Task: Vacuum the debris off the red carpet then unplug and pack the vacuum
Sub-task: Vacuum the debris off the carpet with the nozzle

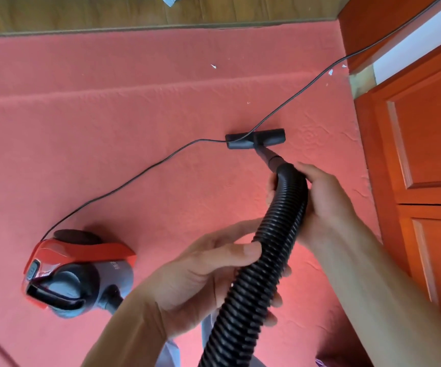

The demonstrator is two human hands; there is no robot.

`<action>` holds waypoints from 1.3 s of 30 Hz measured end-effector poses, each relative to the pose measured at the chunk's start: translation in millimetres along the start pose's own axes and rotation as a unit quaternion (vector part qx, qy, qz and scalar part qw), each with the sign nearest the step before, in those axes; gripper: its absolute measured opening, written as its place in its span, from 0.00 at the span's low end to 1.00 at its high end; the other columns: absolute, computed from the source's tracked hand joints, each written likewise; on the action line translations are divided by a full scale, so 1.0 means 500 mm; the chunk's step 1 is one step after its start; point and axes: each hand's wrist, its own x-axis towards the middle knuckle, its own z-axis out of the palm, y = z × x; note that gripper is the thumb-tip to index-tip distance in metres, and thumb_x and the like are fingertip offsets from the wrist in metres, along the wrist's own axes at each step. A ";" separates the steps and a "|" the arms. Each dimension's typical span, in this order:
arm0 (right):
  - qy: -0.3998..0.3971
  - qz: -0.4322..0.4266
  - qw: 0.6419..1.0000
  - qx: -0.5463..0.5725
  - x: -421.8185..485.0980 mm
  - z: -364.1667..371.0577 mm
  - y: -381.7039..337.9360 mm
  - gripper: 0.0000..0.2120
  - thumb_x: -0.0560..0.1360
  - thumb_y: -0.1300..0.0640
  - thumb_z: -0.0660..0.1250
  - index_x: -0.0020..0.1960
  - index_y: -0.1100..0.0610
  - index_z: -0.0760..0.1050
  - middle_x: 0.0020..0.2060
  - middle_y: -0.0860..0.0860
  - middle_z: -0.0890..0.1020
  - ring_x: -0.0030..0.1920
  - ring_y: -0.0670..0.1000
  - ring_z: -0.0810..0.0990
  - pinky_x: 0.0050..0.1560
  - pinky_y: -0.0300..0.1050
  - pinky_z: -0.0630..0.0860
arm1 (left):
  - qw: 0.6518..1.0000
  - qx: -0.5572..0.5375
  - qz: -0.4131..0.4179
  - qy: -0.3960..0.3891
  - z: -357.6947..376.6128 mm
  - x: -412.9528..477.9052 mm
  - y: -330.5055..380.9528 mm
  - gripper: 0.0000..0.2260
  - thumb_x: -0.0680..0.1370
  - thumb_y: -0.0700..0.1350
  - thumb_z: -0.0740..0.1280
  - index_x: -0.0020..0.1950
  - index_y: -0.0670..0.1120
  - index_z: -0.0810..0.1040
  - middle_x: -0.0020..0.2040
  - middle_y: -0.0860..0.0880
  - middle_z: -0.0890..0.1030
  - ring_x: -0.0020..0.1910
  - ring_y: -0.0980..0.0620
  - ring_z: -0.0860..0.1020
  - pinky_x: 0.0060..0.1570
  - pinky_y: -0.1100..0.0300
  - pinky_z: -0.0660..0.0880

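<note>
— Fingers (243, 251) of the left hand (208, 274): condition?
— Curled round the black ribbed hose (263, 260), thumb on top, the rest beneath. The right hand (325, 207) grips the same hose higher up, at its bend.
— Surroundings, by size?
— Red carpet (108, 115) covers the floor, with orange wooden door panels (426, 144) along the right. The vacuum body (76, 271), red and grey, sits on the carpet to the left of the left hand, apart from it.
— Nozzle?
— The black floor head (256, 139) lies flat on the carpet, just beyond the right hand. A thin black cord (140, 170) runs from the vacuum body across the head toward the upper right.
— Debris?
— White scraps (213, 66) lie on the carpet beyond the head, well apart from both hands. More scraps (330, 72) sit beside the cord near the door.
</note>
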 end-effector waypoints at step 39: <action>-0.057 0.024 0.993 -0.104 0.031 -0.022 -0.025 0.09 0.76 0.55 0.62 0.45 0.61 0.74 0.34 0.53 0.78 0.34 0.48 0.77 0.36 0.38 0.76 | 0.998 -0.040 0.043 -0.035 -0.002 -0.029 0.003 0.17 0.77 0.45 0.69 0.64 0.41 0.81 0.56 0.37 0.81 0.44 0.44 0.83 0.41 0.51 0.83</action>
